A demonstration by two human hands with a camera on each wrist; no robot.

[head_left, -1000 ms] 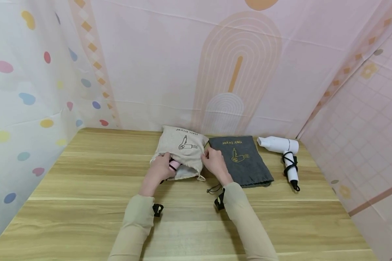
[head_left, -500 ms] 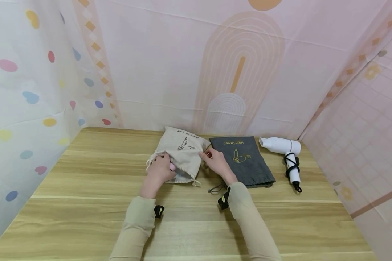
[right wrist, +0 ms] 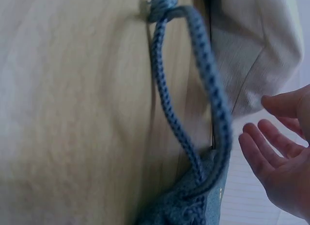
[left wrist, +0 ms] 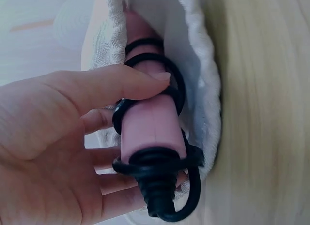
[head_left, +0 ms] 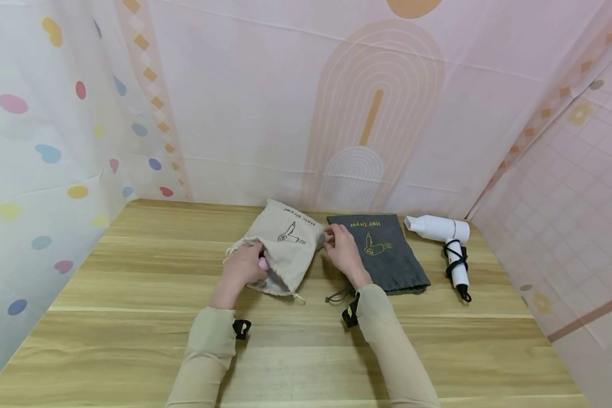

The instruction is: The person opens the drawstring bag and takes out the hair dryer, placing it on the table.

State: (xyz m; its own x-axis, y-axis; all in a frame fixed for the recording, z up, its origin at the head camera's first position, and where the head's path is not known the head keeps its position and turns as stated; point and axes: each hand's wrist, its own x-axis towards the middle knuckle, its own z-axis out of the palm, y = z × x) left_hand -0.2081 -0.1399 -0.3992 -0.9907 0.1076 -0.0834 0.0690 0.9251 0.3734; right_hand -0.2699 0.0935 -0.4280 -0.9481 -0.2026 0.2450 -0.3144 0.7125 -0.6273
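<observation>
Patterned curtain [head_left: 245,141] behind a wood-grain table [head_left: 296,362]. Partly inside the mouth of the beige bag [head_left: 292,258], a pink handle [left wrist: 152,126] wound with black cord [left wrist: 195,186], gripped by the left hand [left wrist: 53,133]. At the bag's right corner, the right hand [head_left: 345,249], thumb and fingers apart, touch uncertain. Could snag at the mouth through bulging cord; could skid or fold the bag for want of a counter-hold.

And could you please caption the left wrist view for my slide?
Left hand gripping a pink handle wound with black cord, partly inside a pale bag.
</observation>
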